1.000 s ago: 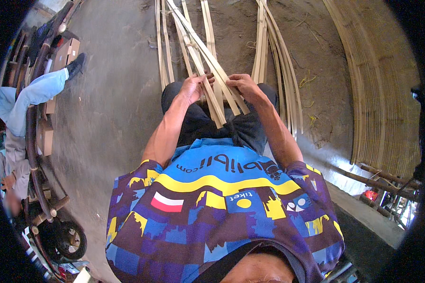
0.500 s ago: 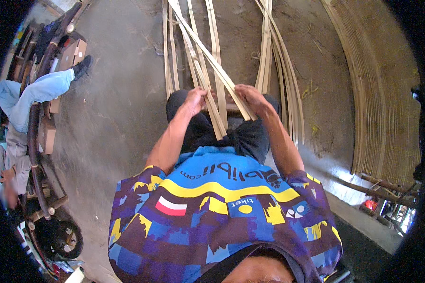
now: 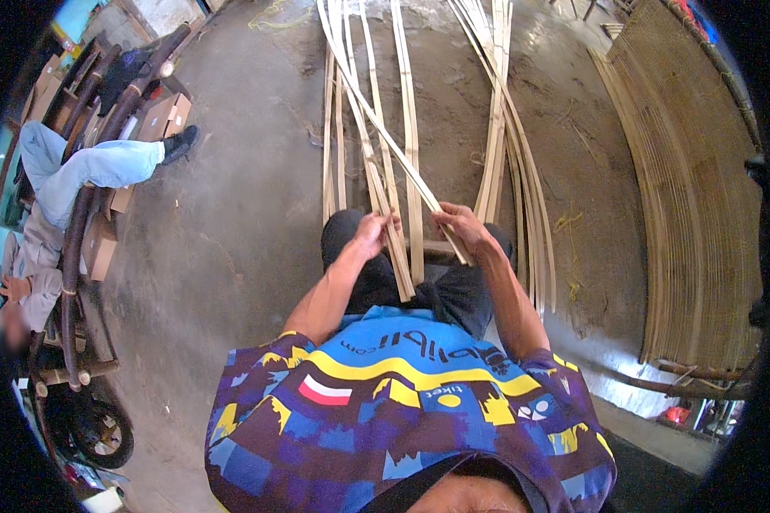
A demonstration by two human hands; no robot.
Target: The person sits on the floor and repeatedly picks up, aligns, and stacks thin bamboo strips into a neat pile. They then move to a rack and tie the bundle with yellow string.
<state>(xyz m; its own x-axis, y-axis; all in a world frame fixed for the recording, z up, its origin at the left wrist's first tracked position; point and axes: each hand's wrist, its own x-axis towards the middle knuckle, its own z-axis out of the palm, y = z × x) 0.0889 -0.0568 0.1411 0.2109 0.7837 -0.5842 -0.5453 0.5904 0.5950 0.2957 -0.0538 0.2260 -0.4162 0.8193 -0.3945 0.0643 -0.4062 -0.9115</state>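
Bamboo strips [image 3: 376, 162] are pinched in the left hand [image 3: 373, 232] and right hand [image 3: 459, 224], which have been drawn slightly apart since a second ago, the slanted strip [image 3: 385, 128] being freed.

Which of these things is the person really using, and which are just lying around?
In use: left hand and right hand gripping long bamboo strips.

Lying about: loose strips on the floor, woven mat, cardboard boxes, wheel. Another person's leg rests nearby.
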